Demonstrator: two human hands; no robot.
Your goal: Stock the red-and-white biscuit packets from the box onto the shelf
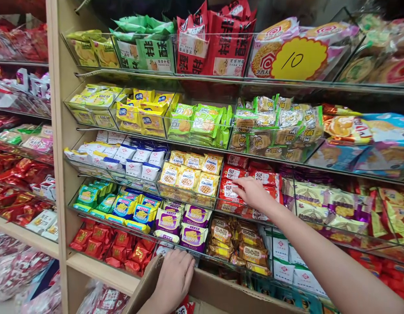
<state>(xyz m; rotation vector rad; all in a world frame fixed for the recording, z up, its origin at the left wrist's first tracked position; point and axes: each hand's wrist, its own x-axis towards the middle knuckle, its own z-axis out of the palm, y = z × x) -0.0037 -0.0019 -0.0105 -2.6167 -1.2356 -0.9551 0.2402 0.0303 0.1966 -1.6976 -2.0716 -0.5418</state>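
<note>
My right hand (252, 192) reaches into a clear shelf bin of red snack packets (229, 189) with white lettering. Its fingers are stretched out and slightly apart, resting against the packets; no packet shows clearly gripped. At the bottom, my left hand (175, 277) has its fingers curled over the rim of an open cardboard box (234, 290). Part of a red packet (187, 305) shows inside the box, beside that wrist. Yellow cookie packets (188, 174) fill the bin just left of my right hand.
Tiered clear bins hold purple biscuit packets (195, 222), brown-wrapped snacks (241, 244), green-and-white packets (283, 257) and red-wrapped pieces (120, 248). A yellow tag (298, 59) marked 10 hangs on the top row. A wooden upright (56, 131) divides this rack from another at left.
</note>
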